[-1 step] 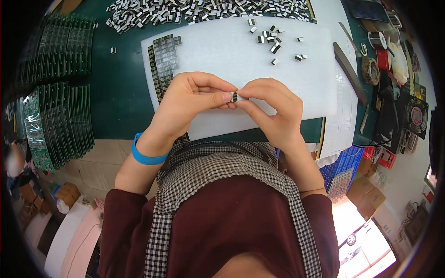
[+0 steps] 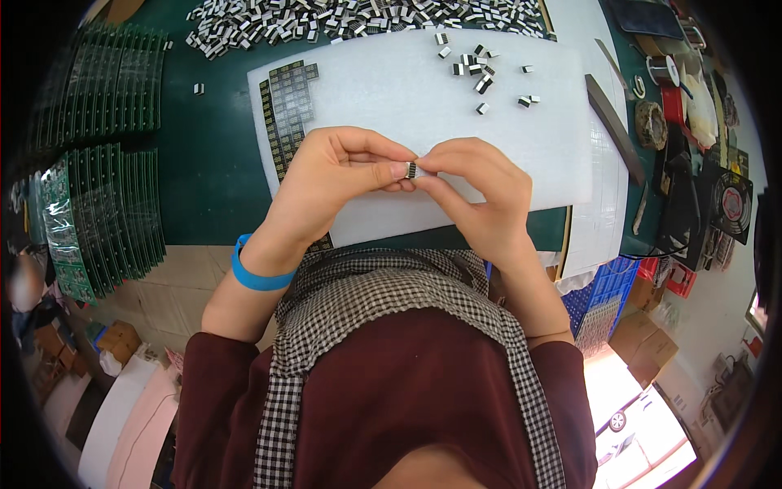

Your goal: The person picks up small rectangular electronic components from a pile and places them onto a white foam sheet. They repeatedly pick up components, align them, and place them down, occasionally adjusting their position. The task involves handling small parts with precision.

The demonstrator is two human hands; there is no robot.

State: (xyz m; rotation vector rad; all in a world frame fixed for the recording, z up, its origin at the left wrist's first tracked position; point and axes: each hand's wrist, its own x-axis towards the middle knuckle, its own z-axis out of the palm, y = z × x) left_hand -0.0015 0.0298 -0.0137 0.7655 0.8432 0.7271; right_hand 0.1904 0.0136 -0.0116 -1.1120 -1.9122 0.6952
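Between the fingertips of both hands, above the white foam sheet (image 2: 538, 163), sits a small black-and-white block-shaped electronic component (image 2: 412, 170). A dark ridged side of it shows. My left hand (image 2: 326, 171) pinches it from the left with thumb and fingers, and a blue band circles that wrist. From the right, the thumb and index finger of my right hand (image 2: 493, 183) close in on the same piece; fingertips hide its ends. On the foam's left part lies a gridded sheet of small dark rectangles (image 2: 277, 134), partly greyish, running under my left hand.
Several loose black-and-white components (image 2: 483, 85) lie on the foam's far right part. A large heap of them (image 2: 366, 18) spreads along the far edge of the green table (image 2: 199, 187). Racked green circuit boards (image 2: 102, 220) stand at left. A dark flat bar (image 2: 612, 126) lies at right.
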